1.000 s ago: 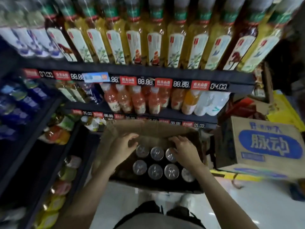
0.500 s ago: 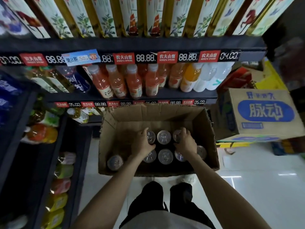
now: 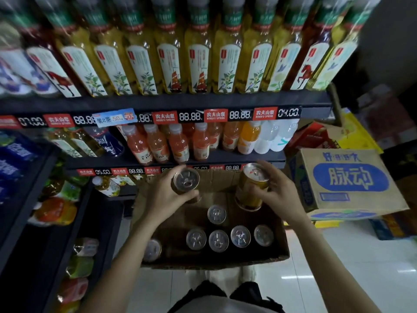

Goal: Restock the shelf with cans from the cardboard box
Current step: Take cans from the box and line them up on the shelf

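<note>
Two cans held above the open cardboard box [image 3: 279, 240]
The left hand [image 3: 164, 197] curls its fingers round a dark can [image 3: 186, 180], the right hand [image 3: 278, 193] grips a gold can [image 3: 251, 188] by its side; both cans are upright, over the far part of the box. Six more cans [image 3: 218, 241] stand in the box, mostly along its near wall. The shelf [image 3: 225, 158] of orange bottles [image 3: 179, 143] lies just beyond
</note>
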Available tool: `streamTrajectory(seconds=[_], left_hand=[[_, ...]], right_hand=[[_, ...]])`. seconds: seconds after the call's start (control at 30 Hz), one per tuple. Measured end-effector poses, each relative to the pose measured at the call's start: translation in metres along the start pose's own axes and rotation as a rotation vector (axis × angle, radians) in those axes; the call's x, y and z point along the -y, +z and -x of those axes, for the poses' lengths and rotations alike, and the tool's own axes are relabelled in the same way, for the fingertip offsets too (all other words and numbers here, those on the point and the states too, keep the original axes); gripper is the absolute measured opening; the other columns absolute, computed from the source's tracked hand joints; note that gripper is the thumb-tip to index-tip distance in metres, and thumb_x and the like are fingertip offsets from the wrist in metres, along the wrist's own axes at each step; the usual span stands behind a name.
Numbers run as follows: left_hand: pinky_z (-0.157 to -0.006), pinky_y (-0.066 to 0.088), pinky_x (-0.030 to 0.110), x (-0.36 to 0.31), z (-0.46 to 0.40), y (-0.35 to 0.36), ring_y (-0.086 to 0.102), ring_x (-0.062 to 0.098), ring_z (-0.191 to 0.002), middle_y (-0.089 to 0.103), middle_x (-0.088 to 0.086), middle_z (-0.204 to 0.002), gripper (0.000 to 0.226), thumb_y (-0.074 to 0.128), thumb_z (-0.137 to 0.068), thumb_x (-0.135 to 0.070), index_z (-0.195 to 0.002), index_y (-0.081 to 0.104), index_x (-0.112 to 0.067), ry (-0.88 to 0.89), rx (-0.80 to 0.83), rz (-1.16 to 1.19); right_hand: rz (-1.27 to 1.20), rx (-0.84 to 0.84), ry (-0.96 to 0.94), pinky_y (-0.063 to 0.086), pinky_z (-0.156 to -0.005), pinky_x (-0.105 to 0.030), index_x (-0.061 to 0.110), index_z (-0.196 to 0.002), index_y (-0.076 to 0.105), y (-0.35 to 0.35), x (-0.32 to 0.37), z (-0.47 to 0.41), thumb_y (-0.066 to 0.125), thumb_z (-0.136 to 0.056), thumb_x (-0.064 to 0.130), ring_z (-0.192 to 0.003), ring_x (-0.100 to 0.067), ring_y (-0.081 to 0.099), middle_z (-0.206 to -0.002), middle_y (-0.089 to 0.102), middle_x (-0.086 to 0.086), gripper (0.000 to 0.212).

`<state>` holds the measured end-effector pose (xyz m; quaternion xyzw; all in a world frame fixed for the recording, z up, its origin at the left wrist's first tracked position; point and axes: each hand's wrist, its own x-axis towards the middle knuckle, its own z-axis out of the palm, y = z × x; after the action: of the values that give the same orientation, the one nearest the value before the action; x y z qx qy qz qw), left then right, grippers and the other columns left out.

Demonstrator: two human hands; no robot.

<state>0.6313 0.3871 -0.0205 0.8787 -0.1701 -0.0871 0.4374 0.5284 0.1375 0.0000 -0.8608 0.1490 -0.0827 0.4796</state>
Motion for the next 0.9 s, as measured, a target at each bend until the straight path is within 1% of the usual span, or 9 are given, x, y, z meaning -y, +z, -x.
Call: streamTrajectory(seconds=[0.1, 0.2, 0.27, 0.3, 0.4, 0.53, 0.6, 0.7, 0.9], left_hand=[[-0.092, 0.047, 0.024, -0.049, -0.012, -0.025, 0.056, -0.005, -0.106, 0.061, -0.027, -0.11, 0.068, 0.07, -0.06, -0.063, -0.121, 0.056, -0.036, 0.071, -0.006, 0.203], [-0.073, 0.049, 0.013, -0.103, -0.023, -0.043, 0.057, -0.018, -0.086, 0.062, -0.037, -0.091, 0.059, 0.075, -0.056, -0.062, -0.107, 0.058, -0.037, 0.129, -0.034, 0.288], [-0.06, 0.048, 0.01, -0.138, -0.03, -0.054, 0.06, -0.013, -0.075, 0.065, -0.032, -0.083, 0.054, 0.075, -0.055, -0.06, -0.099, 0.057, -0.034, 0.208, -0.068, 0.307], [-0.06, 0.046, 0.008, -0.154, -0.034, -0.059, 0.061, -0.012, -0.075, 0.065, -0.034, -0.083, 0.052, 0.072, -0.053, -0.06, -0.096, 0.058, -0.034, 0.256, -0.097, 0.303], [-0.065, 0.043, 0.005, -0.198, -0.049, -0.075, 0.058, -0.013, -0.08, 0.063, -0.036, -0.086, 0.051, 0.067, -0.05, -0.064, -0.091, 0.056, -0.035, 0.41, -0.21, 0.268], [-0.064, 0.044, 0.016, -0.251, -0.069, -0.095, 0.057, -0.003, -0.074, 0.062, -0.024, -0.08, 0.048, 0.066, -0.056, -0.064, -0.085, 0.052, -0.029, 0.549, -0.342, 0.225], [-0.065, 0.046, 0.023, -0.277, -0.078, -0.104, 0.057, 0.002, -0.075, 0.061, -0.017, -0.079, 0.048, 0.065, -0.056, -0.065, -0.084, 0.051, -0.028, 0.599, -0.394, 0.199], [-0.064, 0.046, 0.02, -0.317, -0.09, -0.114, 0.056, -0.003, -0.073, 0.059, -0.016, -0.08, 0.049, 0.066, -0.055, -0.066, -0.085, 0.051, -0.03, 0.683, -0.484, 0.145], [-0.068, 0.049, 0.022, -0.384, -0.124, -0.114, 0.059, 0.0, -0.083, 0.06, -0.019, -0.086, 0.057, 0.063, -0.053, -0.072, -0.091, 0.052, -0.03, 0.746, -0.58, 0.089]], right_hand=[[-0.175, 0.082, 0.003, 0.05, -0.085, -0.02, 0.033, -0.129, 0.049, -0.031, 0.033, -0.011, 0.073, -0.067, 0.046, -0.107, -0.001, 0.058, -0.114, 0.061, 0.014, 0.068], [-0.266, 0.045, -0.026, 0.051, -0.074, -0.013, 0.022, -0.123, 0.052, -0.063, 0.066, -0.024, 0.071, -0.063, 0.038, -0.1, 0.0, 0.059, -0.11, 0.062, 0.008, 0.064], [-0.269, 0.034, -0.088, 0.047, -0.065, -0.004, 0.019, -0.113, 0.055, -0.087, 0.091, -0.034, 0.071, -0.063, 0.038, -0.087, 0.008, 0.06, -0.103, 0.063, 0.009, 0.055], [-0.258, 0.041, -0.119, 0.045, -0.064, -0.003, 0.019, -0.109, 0.057, -0.099, 0.103, -0.039, 0.071, -0.064, 0.04, -0.083, 0.011, 0.06, -0.101, 0.063, 0.008, 0.052], [-0.239, 0.049, -0.242, 0.046, -0.063, -0.006, 0.021, -0.103, 0.059, -0.135, 0.14, -0.052, 0.078, -0.066, 0.044, -0.079, 0.009, 0.062, -0.098, 0.065, 0.007, 0.048], [-0.194, -0.035, -0.418, 0.05, -0.068, -0.011, 0.024, -0.1, 0.059, -0.178, 0.185, -0.068, 0.077, -0.06, 0.05, -0.08, 0.003, 0.063, -0.094, 0.067, 0.007, 0.051], [-0.171, -0.054, -0.481, 0.053, -0.072, -0.018, 0.024, -0.103, 0.058, -0.197, 0.204, -0.077, 0.073, -0.057, 0.059, -0.086, -0.002, 0.065, -0.097, 0.068, 0.005, 0.06], [-0.162, -0.111, -0.568, 0.055, -0.077, -0.03, 0.021, -0.104, 0.059, -0.224, 0.229, -0.092, 0.071, -0.062, 0.057, -0.091, -0.013, 0.066, -0.099, 0.068, 0.002, 0.057], [-0.165, -0.298, -0.649, 0.049, -0.059, -0.025, 0.016, -0.109, 0.06, -0.271, 0.263, -0.132, 0.072, -0.065, 0.056, -0.082, -0.013, 0.062, -0.099, 0.066, -0.003, 0.061]])
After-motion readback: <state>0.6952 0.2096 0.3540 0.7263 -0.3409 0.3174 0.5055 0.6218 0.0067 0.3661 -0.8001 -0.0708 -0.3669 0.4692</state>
